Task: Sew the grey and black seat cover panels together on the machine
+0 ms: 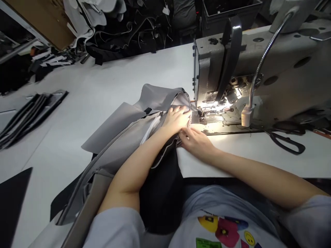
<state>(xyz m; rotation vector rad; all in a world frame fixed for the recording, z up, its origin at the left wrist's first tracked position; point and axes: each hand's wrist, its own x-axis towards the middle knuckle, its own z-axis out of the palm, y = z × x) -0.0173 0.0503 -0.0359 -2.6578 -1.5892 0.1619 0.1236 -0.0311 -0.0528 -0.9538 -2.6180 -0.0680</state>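
Note:
A large sewn piece of grey and black fabric (113, 148) lies in folds on the white table, its far end close to the sewing machine's needle area (203, 115). Flat on top of that end rests my left hand (177, 120), fingers stretched out and pressing on the cloth. My right hand (198, 143) is closed at the fabric's near right edge, thumb and fingers pinching it; part of the grip is hidden. A white strip (151, 129) shows along a seam beside my left wrist. The lit presser foot stands just right of the fabric.
The grey sewing machine (271, 65) fills the right side, with a bendy lamp (247, 115) in front. Black-handled scissors (288, 143) lie at the right. Stacked dark pieces (31, 113) lie at the left; dark fabric (129, 38) heaps at the back.

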